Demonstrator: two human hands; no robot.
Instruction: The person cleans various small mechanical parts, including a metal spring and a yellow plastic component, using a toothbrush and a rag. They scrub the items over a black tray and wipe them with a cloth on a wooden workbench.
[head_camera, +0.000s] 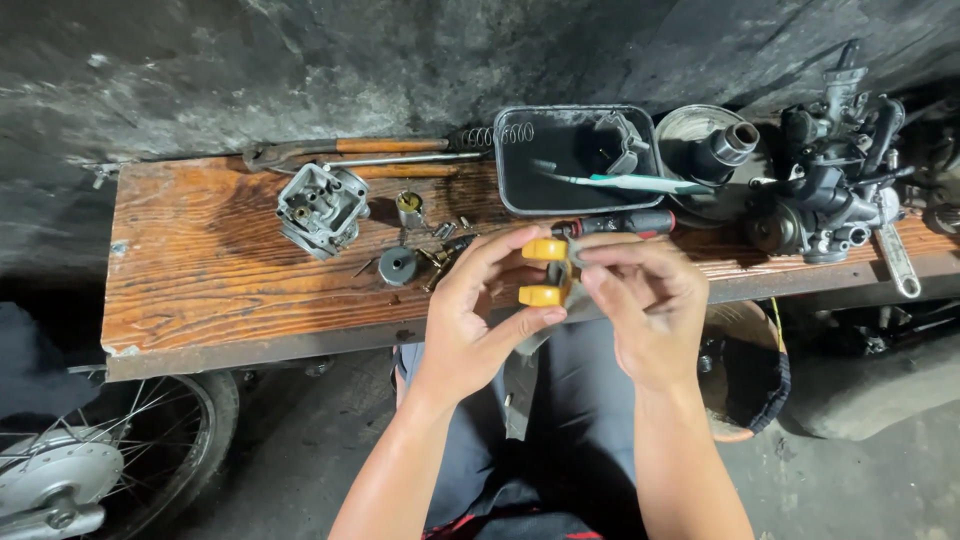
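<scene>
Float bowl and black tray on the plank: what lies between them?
In the head view, between the float bowl and the black tray lie a small brass-topped jet part and loose screws on the plank.

Head view, dim workshop. Light falls from above and in front: wooden bench top evenly lit, grain sharp, warm orange cast. Wall behind grey, mottled, darkening toward upper right corner. Floor under the bench in deep shadow; spoked wheel at lower left barely readable. Small glare on black tray rim and metal parts. Slight wide-angle bowing along bench edge. Forearms at bottom slightly soft.
</scene>
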